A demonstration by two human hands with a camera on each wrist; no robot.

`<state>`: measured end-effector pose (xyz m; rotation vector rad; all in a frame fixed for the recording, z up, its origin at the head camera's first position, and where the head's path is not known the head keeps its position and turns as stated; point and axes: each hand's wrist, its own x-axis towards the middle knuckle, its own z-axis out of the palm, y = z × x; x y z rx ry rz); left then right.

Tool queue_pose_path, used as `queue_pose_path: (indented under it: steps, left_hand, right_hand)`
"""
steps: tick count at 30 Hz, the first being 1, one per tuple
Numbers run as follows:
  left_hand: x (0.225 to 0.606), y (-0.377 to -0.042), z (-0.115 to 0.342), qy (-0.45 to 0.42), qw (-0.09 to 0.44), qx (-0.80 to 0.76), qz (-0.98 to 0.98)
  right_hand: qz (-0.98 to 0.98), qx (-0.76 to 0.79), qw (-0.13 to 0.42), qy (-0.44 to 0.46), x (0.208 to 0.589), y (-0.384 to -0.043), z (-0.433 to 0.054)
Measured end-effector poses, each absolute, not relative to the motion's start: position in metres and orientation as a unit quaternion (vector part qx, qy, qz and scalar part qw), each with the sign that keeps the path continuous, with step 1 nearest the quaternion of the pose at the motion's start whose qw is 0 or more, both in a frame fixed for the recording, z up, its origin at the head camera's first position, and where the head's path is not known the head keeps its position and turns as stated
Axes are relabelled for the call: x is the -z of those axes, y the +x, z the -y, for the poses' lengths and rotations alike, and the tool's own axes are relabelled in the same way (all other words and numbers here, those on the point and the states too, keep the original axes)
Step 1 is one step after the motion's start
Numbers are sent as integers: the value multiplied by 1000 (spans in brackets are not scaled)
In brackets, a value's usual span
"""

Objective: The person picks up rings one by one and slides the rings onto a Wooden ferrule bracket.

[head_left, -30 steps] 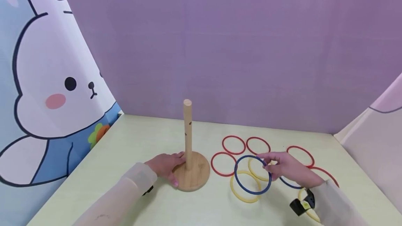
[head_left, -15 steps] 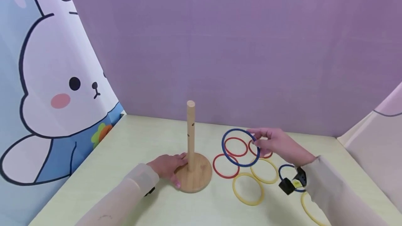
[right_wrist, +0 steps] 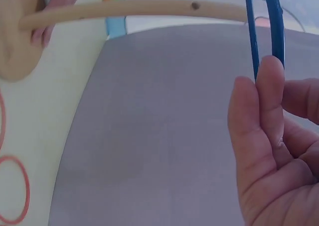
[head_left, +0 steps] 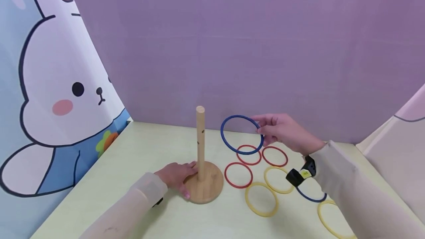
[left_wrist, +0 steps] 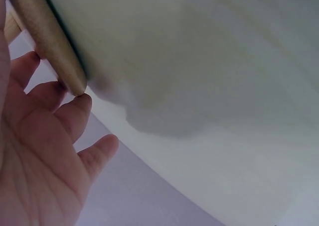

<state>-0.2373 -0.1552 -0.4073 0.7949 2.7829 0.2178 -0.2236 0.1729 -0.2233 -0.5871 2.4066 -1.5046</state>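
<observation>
In the head view my right hand [head_left: 283, 130] pinches a blue ring [head_left: 227, 141] by its right side. The ring hangs tilted in the air, right of the wooden post [head_left: 200, 139] and apart from it. In the right wrist view the blue ring [right_wrist: 277, 27] is seen nearly edge-on above the fingertips [right_wrist: 271, 69]. My left hand [head_left: 176, 175] rests with spread thumb and fingers on the left side of the stand's round base [head_left: 212, 185]. The left wrist view shows fingertips [left_wrist: 82, 104] against the base's edge [left_wrist: 55, 42].
Red rings [head_left: 225, 175] and yellow rings [head_left: 246, 200] lie flat on the pale table [head_left: 156, 135], right of the stand. Another blue ring [head_left: 310, 198] lies partly under the right forearm. A purple backdrop [head_left: 212, 54] stands behind; a rabbit-print cloth [head_left: 43, 84] hangs left.
My right hand has raised the blue ring from over the yellow rings, moving it up and left toward the post. The left hand has stayed on the base.
</observation>
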Motion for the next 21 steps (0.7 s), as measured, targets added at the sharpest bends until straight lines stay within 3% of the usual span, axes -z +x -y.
queue_pose_path:
  steps: [11,21]
  left_hand:
    - [409,-240,155,262,123,-61,-955]
    - [408,-241,152,247,132,-45,-959]
  right_hand:
    - [-759,602,138,-206,203,-222,-151]
    - [-738,637,120,-188,208,-221,-133]
